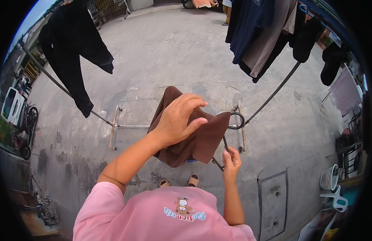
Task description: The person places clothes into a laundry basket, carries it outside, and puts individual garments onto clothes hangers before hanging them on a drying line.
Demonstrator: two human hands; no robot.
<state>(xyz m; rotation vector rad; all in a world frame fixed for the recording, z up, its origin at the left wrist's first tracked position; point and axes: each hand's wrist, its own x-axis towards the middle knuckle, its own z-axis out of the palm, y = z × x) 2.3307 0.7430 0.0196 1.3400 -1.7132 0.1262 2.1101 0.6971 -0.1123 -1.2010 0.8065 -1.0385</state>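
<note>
A brown piece of clothing (180,150) hangs in front of my body, draped over a black clothes hanger (237,120). The hanger's curved end sticks out past the cloth's right edge. My right hand (231,162) pinches the hanger's thin black side bar, just right of the cloth. Over the upper part of the garment is my left hand (180,120), its thumb and fingers apart. Its palm side faces the cloth, and the fingers hold nothing that I can see. Most of the hanger is hidden under the fabric.
A metal drying rack (131,126) stands ahead, with black trousers (69,48) on its left and dark shirts (256,36) on its right. A white basket (329,177) and a white plastic chair (338,200) are at right. Motorbikes (30,128) stand at left. A person (226,12) is far ahead.
</note>
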